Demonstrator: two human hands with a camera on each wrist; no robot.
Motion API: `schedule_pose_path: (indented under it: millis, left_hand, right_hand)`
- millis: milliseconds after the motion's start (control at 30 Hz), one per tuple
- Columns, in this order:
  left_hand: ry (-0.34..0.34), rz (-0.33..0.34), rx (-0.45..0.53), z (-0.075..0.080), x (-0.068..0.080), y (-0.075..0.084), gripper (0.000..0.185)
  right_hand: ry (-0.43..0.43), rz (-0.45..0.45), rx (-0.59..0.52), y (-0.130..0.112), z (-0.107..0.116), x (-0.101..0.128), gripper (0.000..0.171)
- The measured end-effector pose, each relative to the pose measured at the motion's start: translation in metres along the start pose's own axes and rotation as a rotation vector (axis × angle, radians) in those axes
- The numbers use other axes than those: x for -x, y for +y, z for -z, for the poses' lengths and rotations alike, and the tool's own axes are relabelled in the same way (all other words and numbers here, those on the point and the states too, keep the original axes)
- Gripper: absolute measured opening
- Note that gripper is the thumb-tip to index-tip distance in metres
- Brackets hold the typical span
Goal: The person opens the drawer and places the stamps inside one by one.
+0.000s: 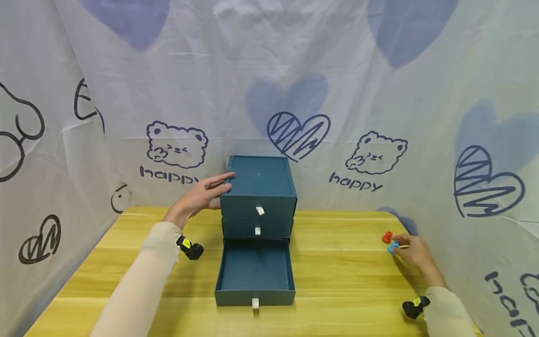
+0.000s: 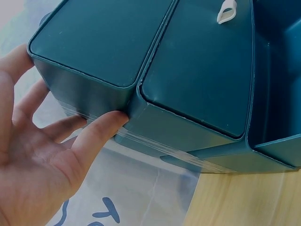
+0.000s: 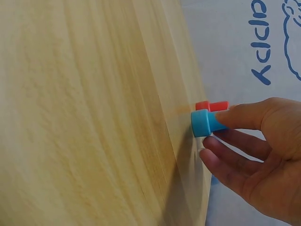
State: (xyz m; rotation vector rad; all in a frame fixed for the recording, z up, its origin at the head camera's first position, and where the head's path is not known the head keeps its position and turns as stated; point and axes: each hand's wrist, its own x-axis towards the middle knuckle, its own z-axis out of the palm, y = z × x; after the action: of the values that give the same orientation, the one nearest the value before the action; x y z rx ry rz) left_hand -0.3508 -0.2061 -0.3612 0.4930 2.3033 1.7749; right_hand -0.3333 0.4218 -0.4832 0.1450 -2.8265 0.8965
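A dark teal drawer cabinet [image 1: 258, 216] stands on the table, its bottom drawer [image 1: 254, 269] pulled out and holding nothing visible. My left hand [image 1: 201, 195] rests with spread fingers against the cabinet's upper left side; in the left wrist view the fingertips touch its side wall. Far to the right, my right hand [image 1: 414, 255] pinches a small blue peg-shaped piece [image 3: 201, 123] with a round base between thumb and fingers. Just behind it a similar red piece [image 1: 387, 237] stands on the table, partly hidden by the blue one in the right wrist view.
White tabs [image 1: 260, 211] serve as pulls on the drawer fronts. The wooden table [image 1: 337, 276] extends on both sides of the cabinet. A white printed cloth [image 1: 240, 112] hangs behind the table and along both sides.
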Motion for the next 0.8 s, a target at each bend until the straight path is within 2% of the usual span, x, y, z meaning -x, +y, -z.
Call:
schedule_pose_path:
  millis: [267, 567, 800]
  left_hand:
    - [-0.006, -0.007, 0.008, -0.0005, 0.0006, 0.0014, 0.06]
    - [-0.013, -0.008, 0.012, -0.0009, -0.0011, 0.0013, 0.061]
    - [-0.011, -0.008, 0.007, 0.0004, -0.0008, 0.0001, 0.06]
  right_hand:
    - [-0.001, -0.054, -0.008, -0.0038, 0.0001, 0.0024, 0.036]
    - [0.008, -0.124, -0.021, 0.0036, -0.0037, 0.0029, 0.04]
    - [0.001, -0.076, -0.001, -0.0053, -0.0043, 0.0037, 0.037]
